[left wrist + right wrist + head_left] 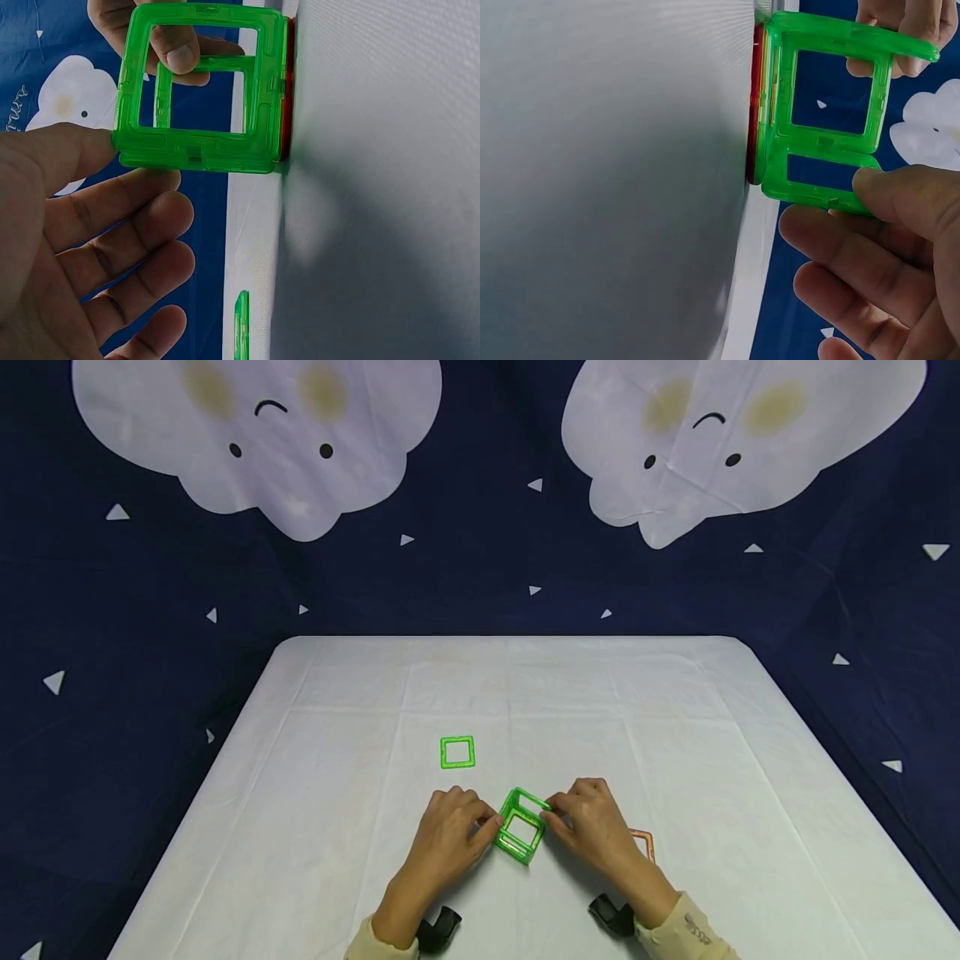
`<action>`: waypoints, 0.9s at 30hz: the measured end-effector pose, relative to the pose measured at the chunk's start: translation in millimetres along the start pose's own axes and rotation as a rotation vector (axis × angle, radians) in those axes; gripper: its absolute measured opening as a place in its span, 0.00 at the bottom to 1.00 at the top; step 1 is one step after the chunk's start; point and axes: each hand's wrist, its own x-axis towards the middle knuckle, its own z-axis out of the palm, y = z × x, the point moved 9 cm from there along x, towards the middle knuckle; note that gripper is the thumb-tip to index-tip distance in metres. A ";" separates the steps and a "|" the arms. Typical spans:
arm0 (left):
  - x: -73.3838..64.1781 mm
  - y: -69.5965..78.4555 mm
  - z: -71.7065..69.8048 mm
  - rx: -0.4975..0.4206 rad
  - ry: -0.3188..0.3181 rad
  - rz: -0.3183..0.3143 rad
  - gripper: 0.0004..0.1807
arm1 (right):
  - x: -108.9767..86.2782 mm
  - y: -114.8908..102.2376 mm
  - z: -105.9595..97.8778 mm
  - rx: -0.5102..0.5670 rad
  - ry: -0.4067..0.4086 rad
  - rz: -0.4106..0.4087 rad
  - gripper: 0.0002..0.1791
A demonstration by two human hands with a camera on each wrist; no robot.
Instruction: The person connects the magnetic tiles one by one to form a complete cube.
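Note:
A box of green magnetic tiles (pixel 515 848) stands between both hands near the front middle of the white table. A red tile (pixel 287 90) lies flat under it, against the tabletop. My left hand (pixel 448 833) pinches a top corner of the box's near side between thumb and forefinger, the other fingers loosely bent below. On the opposite side, my right hand (pixel 596 825) pinches the upper edge of a green tile (pixel 825 142) with thumb and forefinger. One green tile tilts outward at the top in the right wrist view.
A loose green square tile (pixel 457 765) lies flat beyond the left hand. An orange tile (pixel 650 847) sits beside the right wrist, partly hidden by it. Black wrist cameras (pixel 438 931) hang under both forearms. A dark blue cloud-print curtain (pixel 480 568) hangs behind the table.

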 end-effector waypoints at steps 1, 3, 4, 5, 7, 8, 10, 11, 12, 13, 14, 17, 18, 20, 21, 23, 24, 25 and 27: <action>0.1 0.1 -0.2 0.000 0.002 0.001 0.08 | 0.1 -0.2 0.4 0.000 -0.005 0.001 0.08; 0.1 0.4 -0.4 0.001 0.007 0.005 0.08 | 0.4 -0.8 1.3 -0.003 -0.015 0.002 0.08; 0.2 0.5 -0.6 0.001 0.008 0.005 0.08 | 0.4 -1.0 1.7 -0.006 -0.019 0.002 0.08; 0.2 0.6 -0.6 0.001 0.009 0.006 0.08 | 0.4 -1.2 2.2 -0.008 -0.024 0.002 0.08; 0.3 0.6 -0.6 0.003 0.011 0.006 0.08 | 0.6 -1.3 2.9 -0.008 -0.032 0.004 0.08; 0.5 0.6 -0.5 0.004 0.011 0.006 0.08 | 0.7 -1.4 3.1 -0.008 -0.035 0.003 0.08; 0.6 0.5 -0.4 0.006 0.009 0.004 0.09 | 0.8 -1.5 3.4 -0.007 -0.040 0.002 0.08; 0.5 0.3 -0.2 0.007 0.007 0.003 0.09 | 0.9 -1.5 3.5 -0.005 -0.042 0.001 0.08; 0.4 0.1 -0.1 0.008 0.006 0.002 0.09 | 1.0 -1.5 3.6 -0.003 -0.044 0.000 0.08; 0.3 0.0 0.0 0.009 0.005 0.002 0.09 | 1.0 -1.3 3.7 -0.002 -0.044 -0.001 0.08; 0.4 -0.2 -0.2 0.009 0.005 0.000 0.08 | 0.9 -1.0 3.7 -0.002 -0.043 -0.003 0.08; 0.3 -1.8 -2.0 0.000 0.015 -0.012 0.07 | 0.6 -0.2 3.7 0.002 -0.039 -0.007 0.08; 0.4 -2.5 -3.0 -0.002 0.021 -0.016 0.07 | 0.5 0.0 3.7 0.003 -0.038 -0.009 0.08; 1.1 -4.0 -5.7 -0.009 0.033 -0.026 0.06 | 0.3 0.3 3.7 0.001 -0.037 -0.012 0.08; 1.4 -4.9 -7.0 -0.012 0.038 -0.031 0.06 | 0.3 0.5 3.8 0.001 -0.037 -0.013 0.08; 2.3 -6.2 -9.8 -0.012 0.047 -0.032 0.06 | 0.0 0.9 4.0 -0.003 -0.040 -0.013 0.08; 2.8 -6.8 -11.2 -0.012 0.052 -0.032 0.05 | -0.2 1.0 4.3 -0.005 -0.042 -0.013 0.08; 3.4 -7.4 -12.8 -0.013 0.057 -0.030 0.05 | -0.3 1.3 4.5 -0.006 -0.044 -0.013 0.08; 4.9 -8.1 -15.9 -0.013 0.068 -0.022 0.05 | -0.5 1.6 5.0 -0.010 -0.049 -0.011 0.08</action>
